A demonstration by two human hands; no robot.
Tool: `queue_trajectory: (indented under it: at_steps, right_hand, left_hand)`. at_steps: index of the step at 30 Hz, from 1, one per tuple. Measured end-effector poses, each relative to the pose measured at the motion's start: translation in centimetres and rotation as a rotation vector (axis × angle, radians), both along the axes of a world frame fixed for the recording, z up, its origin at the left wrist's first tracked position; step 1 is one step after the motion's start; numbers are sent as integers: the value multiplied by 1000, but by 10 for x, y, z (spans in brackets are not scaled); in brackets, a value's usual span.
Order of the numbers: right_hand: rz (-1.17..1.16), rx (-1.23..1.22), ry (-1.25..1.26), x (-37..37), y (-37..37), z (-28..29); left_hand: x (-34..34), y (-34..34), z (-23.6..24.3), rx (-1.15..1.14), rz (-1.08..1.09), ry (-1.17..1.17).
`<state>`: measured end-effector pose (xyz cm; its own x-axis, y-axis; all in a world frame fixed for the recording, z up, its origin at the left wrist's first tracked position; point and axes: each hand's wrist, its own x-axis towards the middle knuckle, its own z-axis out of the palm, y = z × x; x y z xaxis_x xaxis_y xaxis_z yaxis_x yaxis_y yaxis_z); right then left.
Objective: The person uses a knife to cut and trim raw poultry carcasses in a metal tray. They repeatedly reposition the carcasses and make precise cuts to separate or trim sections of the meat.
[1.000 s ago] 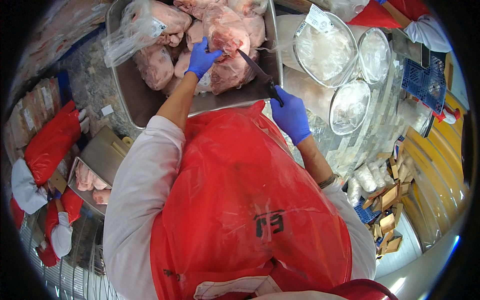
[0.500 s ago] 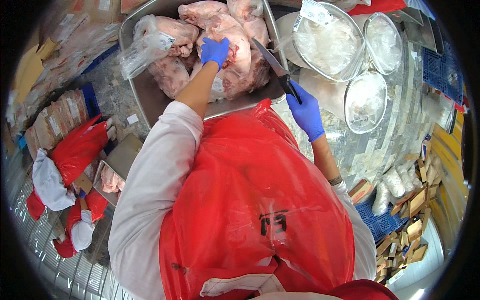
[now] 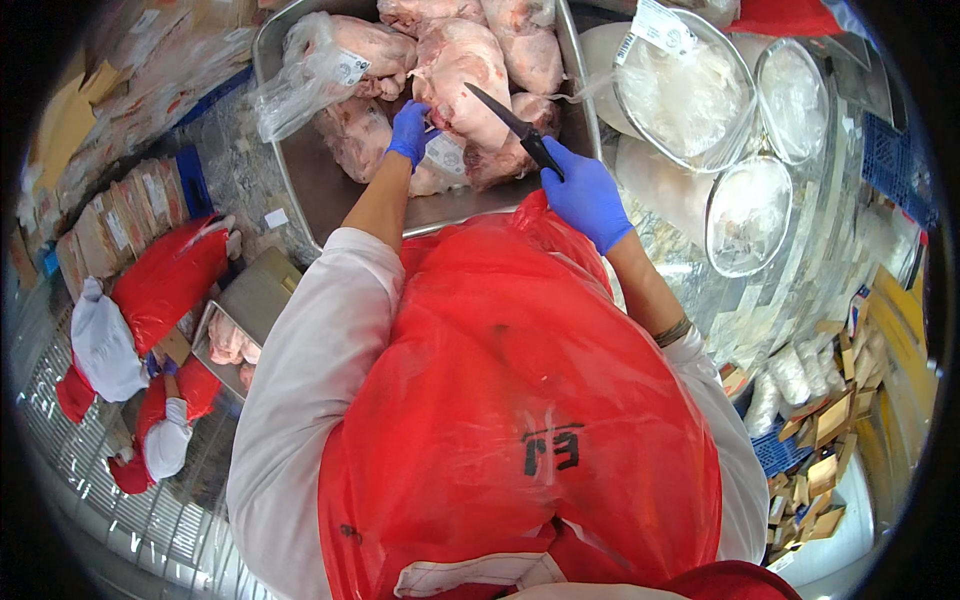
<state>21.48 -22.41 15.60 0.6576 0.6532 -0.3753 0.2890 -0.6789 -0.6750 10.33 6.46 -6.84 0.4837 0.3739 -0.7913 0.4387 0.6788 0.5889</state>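
A deep metal tub (image 3: pixel 592 100) holds several large pale-pink cuts of raw meat, some in clear plastic bags. My left hand (image 3: pixel 408 135), in a blue glove, has its fingers closed on the lower left edge of the middle cut of meat (image 3: pixel 462 75), by a dark red patch. In my blue-gloved right hand (image 3: pixel 588 197) is a black-handled knife (image 3: pixel 515 122). Its blade points up and left, with the tip over the middle cut; whether it touches cannot be seen. Below that cut lies a labelled plastic bag (image 3: pixel 446 157). A bagged cut (image 3: pixel 355 60) sits at the tub's far left.
Right of the tub stand several round containers lined with clear plastic (image 3: pixel 748 215). Cardboard pieces (image 3: pixel 825 470) and a blue crate (image 3: pixel 778 450) lie at the lower right. At left, two people in red and white work by a smaller metal tub (image 3: pixel 262 292) holding meat.
My left hand has shifted from the top of the middle cut down to its lower left edge. My right hand has brought the knife leftward over the meat.
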Motion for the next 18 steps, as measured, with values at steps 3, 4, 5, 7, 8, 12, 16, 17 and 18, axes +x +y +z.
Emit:
queue_trajectory:
  at_steps: [3, 4, 5, 7, 8, 12, 16, 17, 18]
  right_hand:
    - [41, 51, -2, -6, 24, 1]
    - [73, -6, -15, -9, 34, 1]
    - [110, -66, -30, -11, 46, 2]
    - [167, -146, -56, -18, 68, 2]
    - [189, -169, -67, -21, 78, 1]
    - [219, -292, -98, -32, 123, 9]
    - [307, -382, -88, -29, 174, 43]
    - [328, -389, -102, -27, 191, 49]
    - [346, -396, -115, -26, 204, 50]
  left_hand:
    - [-7, -6, 5, -41, 120, -42]
    - [-9, -6, 6, -70, 155, -61]
    - [-13, -7, 2, -62, 126, -108]
    - [-22, -6, -8, -54, 133, -167]
    - [-26, -7, -14, -54, 136, -197]
    - [-34, -10, -30, -106, 215, -255]
    - [-27, -16, -15, -196, 367, -172]
    - [-28, -15, -15, -245, 391, -213]
    - [-28, -12, -11, -292, 412, -254]
